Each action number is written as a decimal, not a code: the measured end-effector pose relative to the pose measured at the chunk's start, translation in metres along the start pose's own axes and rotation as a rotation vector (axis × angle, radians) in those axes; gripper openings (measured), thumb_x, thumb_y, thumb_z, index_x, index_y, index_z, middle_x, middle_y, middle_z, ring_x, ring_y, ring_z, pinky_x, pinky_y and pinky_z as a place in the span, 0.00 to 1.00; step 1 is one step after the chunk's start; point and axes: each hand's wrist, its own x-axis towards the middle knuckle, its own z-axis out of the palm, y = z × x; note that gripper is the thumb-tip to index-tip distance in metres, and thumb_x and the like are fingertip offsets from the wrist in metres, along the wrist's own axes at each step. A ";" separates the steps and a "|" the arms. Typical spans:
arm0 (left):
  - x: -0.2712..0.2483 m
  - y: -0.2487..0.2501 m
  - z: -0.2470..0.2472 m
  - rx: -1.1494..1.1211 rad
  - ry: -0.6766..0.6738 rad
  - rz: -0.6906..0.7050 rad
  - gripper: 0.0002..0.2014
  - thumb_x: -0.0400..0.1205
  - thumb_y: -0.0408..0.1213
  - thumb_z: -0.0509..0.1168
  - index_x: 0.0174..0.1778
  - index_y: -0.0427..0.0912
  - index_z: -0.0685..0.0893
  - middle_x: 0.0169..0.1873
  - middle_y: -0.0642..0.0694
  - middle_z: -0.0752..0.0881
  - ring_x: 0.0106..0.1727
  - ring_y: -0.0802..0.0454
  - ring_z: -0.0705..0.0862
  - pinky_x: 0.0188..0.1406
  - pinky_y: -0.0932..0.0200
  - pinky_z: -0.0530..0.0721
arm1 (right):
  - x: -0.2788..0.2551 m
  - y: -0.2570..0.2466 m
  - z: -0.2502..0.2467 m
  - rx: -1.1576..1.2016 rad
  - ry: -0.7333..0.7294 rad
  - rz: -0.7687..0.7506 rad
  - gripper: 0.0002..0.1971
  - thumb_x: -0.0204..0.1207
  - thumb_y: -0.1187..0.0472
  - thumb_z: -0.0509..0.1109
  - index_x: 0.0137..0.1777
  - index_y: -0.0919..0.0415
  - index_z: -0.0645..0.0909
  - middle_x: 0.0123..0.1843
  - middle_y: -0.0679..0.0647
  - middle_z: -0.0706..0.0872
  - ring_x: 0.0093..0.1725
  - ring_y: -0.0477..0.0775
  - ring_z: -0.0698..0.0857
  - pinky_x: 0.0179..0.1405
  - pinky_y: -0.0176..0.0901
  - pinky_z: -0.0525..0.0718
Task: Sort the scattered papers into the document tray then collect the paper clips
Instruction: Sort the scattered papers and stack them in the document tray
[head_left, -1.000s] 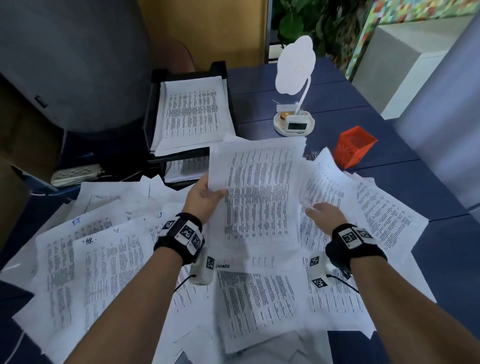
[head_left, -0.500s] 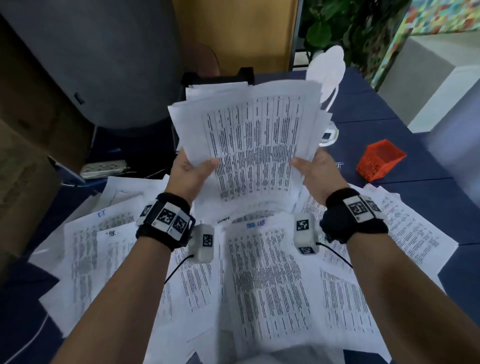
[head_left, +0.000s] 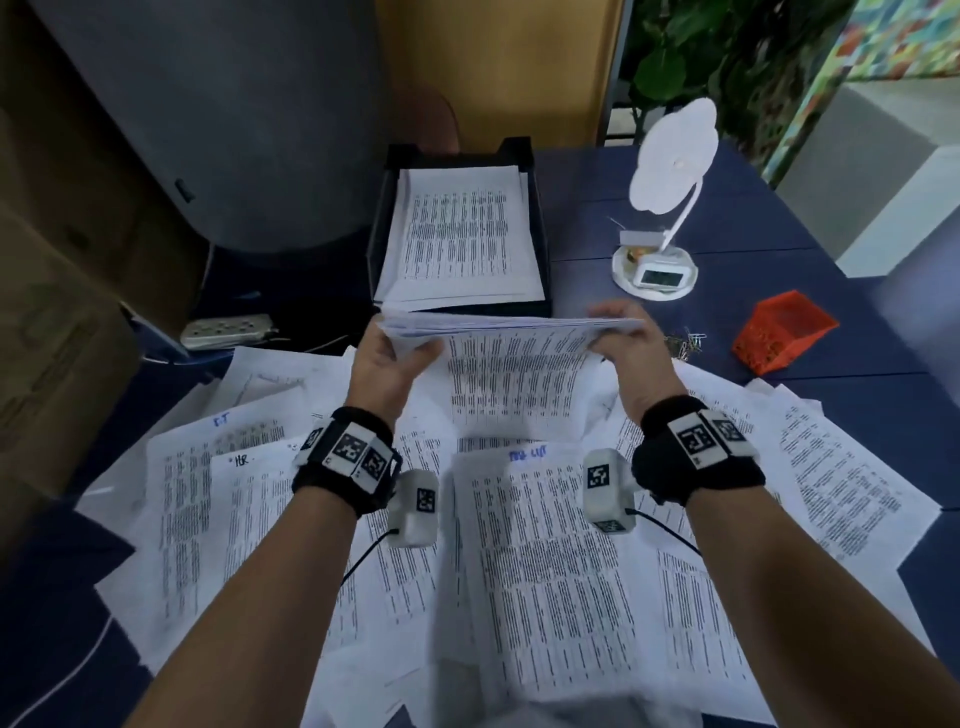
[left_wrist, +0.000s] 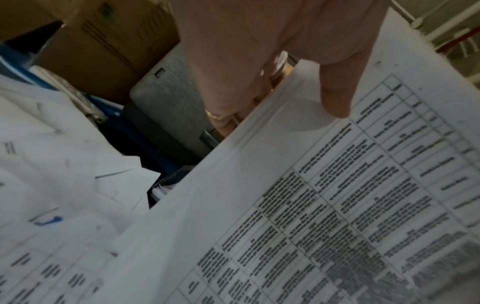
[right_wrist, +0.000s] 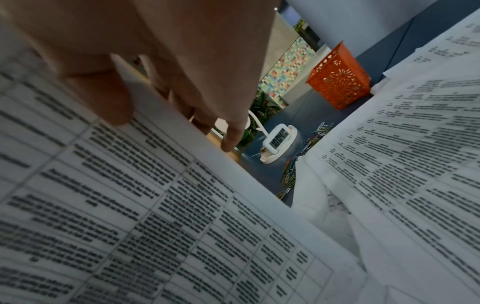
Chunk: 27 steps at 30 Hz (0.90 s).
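Both hands hold one stack of printed papers (head_left: 511, 358) upright on the desk, just in front of the black document tray (head_left: 382, 208). My left hand (head_left: 387, 358) grips the stack's left edge, thumb on the front sheet (left_wrist: 335, 102). My right hand (head_left: 626, 340) grips its right edge, thumb in front and fingers (right_wrist: 231, 131) behind. The tray's top tier holds a pile of printed sheets (head_left: 460, 239). Many loose papers (head_left: 550, 561) cover the blue desk around my forearms. Coloured paper clips (head_left: 688, 343) lie in a heap right of the stack, also visible as paper clips (right_wrist: 309, 144) in the right wrist view.
An orange mesh basket (head_left: 782, 332) stands at the right. A white desk fan with a clock base (head_left: 657, 265) stands behind the clips. A power strip (head_left: 226, 330) and cardboard boxes (head_left: 57, 322) lie to the left of the desk. A grey rounded object (head_left: 218, 119) is behind.
My hands gathered sheets off the desk, raised them as a stack facing me, then brought the stack down lower and tilted it, top edge now level in front of the tray.
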 end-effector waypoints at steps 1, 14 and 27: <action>0.000 0.002 0.004 0.004 0.002 -0.011 0.20 0.75 0.21 0.70 0.63 0.29 0.78 0.52 0.43 0.86 0.54 0.52 0.86 0.55 0.61 0.85 | 0.001 -0.002 0.003 -0.003 -0.012 -0.008 0.14 0.71 0.81 0.64 0.44 0.60 0.77 0.40 0.53 0.81 0.39 0.46 0.79 0.35 0.27 0.78; 0.003 -0.027 0.014 0.047 0.035 0.028 0.18 0.78 0.25 0.69 0.56 0.51 0.76 0.50 0.52 0.84 0.49 0.59 0.85 0.52 0.61 0.84 | 0.005 0.014 0.016 0.060 0.122 0.044 0.20 0.73 0.78 0.63 0.61 0.58 0.73 0.51 0.50 0.85 0.50 0.48 0.84 0.56 0.46 0.83; 0.005 -0.011 0.018 0.269 -0.089 0.057 0.03 0.80 0.37 0.69 0.45 0.50 0.82 0.39 0.43 0.81 0.40 0.52 0.76 0.34 0.67 0.78 | 0.000 0.001 0.019 0.028 0.115 -0.025 0.22 0.76 0.77 0.63 0.69 0.65 0.71 0.58 0.50 0.85 0.56 0.42 0.83 0.60 0.38 0.83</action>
